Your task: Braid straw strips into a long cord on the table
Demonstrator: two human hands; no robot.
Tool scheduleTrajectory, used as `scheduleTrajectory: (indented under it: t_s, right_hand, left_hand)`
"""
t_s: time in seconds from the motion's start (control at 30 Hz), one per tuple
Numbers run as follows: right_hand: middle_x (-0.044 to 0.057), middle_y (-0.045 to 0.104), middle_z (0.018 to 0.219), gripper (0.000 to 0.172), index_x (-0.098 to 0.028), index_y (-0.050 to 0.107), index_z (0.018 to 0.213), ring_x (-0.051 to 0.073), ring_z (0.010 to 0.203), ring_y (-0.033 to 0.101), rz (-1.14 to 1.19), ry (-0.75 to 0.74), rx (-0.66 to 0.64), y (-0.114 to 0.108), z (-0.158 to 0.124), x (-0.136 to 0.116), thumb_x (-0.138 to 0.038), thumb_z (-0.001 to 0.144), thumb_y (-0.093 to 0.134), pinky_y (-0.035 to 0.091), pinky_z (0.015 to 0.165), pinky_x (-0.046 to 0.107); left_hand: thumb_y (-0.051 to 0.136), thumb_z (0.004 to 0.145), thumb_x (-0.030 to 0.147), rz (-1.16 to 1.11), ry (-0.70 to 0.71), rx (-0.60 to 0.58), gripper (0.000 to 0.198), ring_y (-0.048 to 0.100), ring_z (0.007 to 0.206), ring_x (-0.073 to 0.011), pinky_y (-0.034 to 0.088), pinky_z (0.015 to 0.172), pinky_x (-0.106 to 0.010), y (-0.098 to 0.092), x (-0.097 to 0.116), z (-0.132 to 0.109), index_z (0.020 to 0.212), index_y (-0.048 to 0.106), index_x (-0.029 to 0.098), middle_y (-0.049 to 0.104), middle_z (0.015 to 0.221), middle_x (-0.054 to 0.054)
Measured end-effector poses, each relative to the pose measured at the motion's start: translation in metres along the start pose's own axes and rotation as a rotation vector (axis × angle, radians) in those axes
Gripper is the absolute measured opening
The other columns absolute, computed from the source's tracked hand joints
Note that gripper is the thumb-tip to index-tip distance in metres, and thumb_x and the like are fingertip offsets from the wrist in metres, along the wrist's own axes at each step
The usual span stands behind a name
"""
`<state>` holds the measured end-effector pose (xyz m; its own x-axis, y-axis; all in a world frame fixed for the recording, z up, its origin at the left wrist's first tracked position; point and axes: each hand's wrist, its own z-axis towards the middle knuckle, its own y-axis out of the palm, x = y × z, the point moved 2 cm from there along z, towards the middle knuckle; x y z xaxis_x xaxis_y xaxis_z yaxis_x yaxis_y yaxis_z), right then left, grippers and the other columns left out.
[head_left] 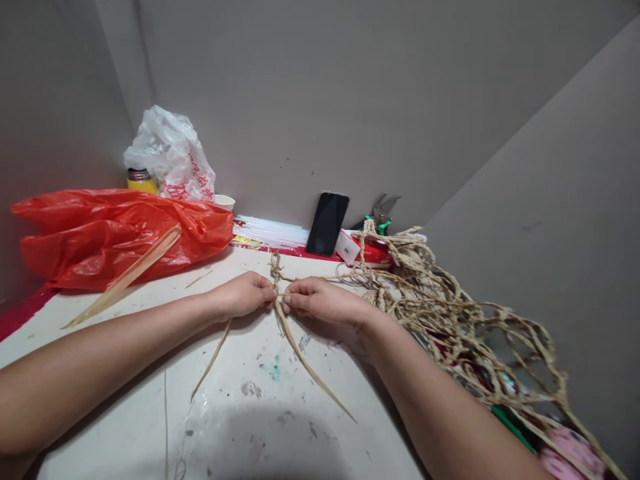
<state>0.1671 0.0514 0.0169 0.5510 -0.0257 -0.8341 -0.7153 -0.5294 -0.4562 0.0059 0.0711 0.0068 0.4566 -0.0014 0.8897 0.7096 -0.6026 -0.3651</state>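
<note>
My left hand point(250, 294) and my right hand point(316, 298) meet near the middle of the table, fingers pinched on thin strands at the lower end of a short braid point(275, 265) of dry straw-coloured fibre. One flat fibre strip point(310, 363) hangs from between the hands toward me, slanting right. A thinner fibre strand point(213, 360) trails below my left hand. From the braid a twisted cord runs right, behind my right hand, toward a heap of braided cord point(440, 300). The fingertips hide just where the strands cross.
A red plastic bag point(120, 233) lies at the left with a loose wide fibre strip point(125, 277) on it. Behind stand a white plastic bag point(173, 153), a yellow jar point(142, 181) and a white cup point(225, 201). A phone point(327, 223) leans on the wall; pliers point(384, 208) lie right.
</note>
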Motion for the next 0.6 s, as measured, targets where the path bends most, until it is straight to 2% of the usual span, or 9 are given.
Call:
scheduleTrajectory:
  t_s: [0.07, 0.17, 0.27, 0.37, 0.5, 0.6]
  right_hand:
    - [-0.007, 0.04, 0.047, 0.016, -0.014, 0.055, 0.064, 0.005, 0.041, 0.03, 0.092, 0.053, -0.014, 0.003, -0.001, 0.0, -0.022, 0.077, 0.05, 0.022, 0.039, 0.018]
    - [-0.008, 0.037, 0.039, 0.019, -0.016, 0.05, 0.063, 0.005, 0.031, 0.022, 0.368, 0.146, -0.039, 0.014, 0.001, -0.004, -0.023, 0.08, 0.043, 0.014, 0.032, 0.018]
    - [-0.007, 0.04, 0.038, 0.019, -0.017, 0.048, 0.064, 0.004, 0.027, 0.021, 0.503, 0.206, 0.032, 0.025, 0.006, -0.01, -0.02, 0.08, 0.038, 0.015, 0.029, 0.017]
    - [-0.005, 0.046, 0.041, 0.02, -0.017, 0.047, 0.064, 0.005, 0.027, 0.03, 0.457, 0.242, 0.102, 0.032, 0.008, -0.017, -0.016, 0.08, 0.036, 0.025, 0.029, 0.017]
    - [-0.002, 0.052, 0.044, 0.023, -0.018, 0.047, 0.065, 0.008, 0.029, 0.038, 0.31, 0.286, 0.166, 0.043, 0.003, -0.022, -0.018, 0.084, 0.033, 0.032, 0.03, 0.019]
    - [0.002, 0.056, 0.048, 0.026, -0.018, 0.048, 0.066, 0.012, 0.033, 0.045, 0.159, 0.295, 0.225, 0.055, -0.002, -0.024, -0.018, 0.085, 0.03, 0.038, 0.036, 0.024]
  left_hand:
    - [0.049, 0.076, 0.037, 0.035, 0.055, 0.001, 0.028, 0.032, 0.047, -0.0071, 0.026, 0.05, -0.021, 0.001, -0.003, 0.002, 0.059, 0.054, 0.014, 0.044, 0.05, 0.005]
    - [0.047, 0.075, 0.035, 0.08, 0.139, 0.007, 0.027, 0.036, 0.052, -0.0087, 0.03, 0.054, -0.021, 0.002, -0.007, 0.003, 0.064, 0.059, 0.014, 0.05, 0.055, 0.003]
    - [0.045, 0.074, 0.029, 0.018, 0.15, 0.052, 0.023, 0.04, 0.053, -0.0095, 0.032, 0.057, -0.022, 0.002, -0.01, 0.003, 0.061, 0.056, 0.014, 0.053, 0.055, 0.002]
    - [0.045, 0.071, 0.025, -0.1, 0.118, 0.076, 0.019, 0.042, 0.052, -0.0092, 0.033, 0.057, -0.022, 0.002, -0.011, 0.003, 0.057, 0.053, 0.015, 0.055, 0.053, 0.001]
    - [0.046, 0.069, 0.02, -0.24, 0.089, 0.014, 0.019, 0.044, 0.047, -0.0084, 0.032, 0.053, -0.021, 0.006, -0.008, 0.0, 0.052, 0.052, 0.015, 0.055, 0.049, 0.0]
    - [0.045, 0.07, 0.018, -0.331, 0.013, -0.013, 0.021, 0.039, 0.039, -0.0072, 0.025, 0.045, -0.021, 0.008, -0.005, -0.004, 0.049, 0.046, 0.016, 0.047, 0.041, 0.003]
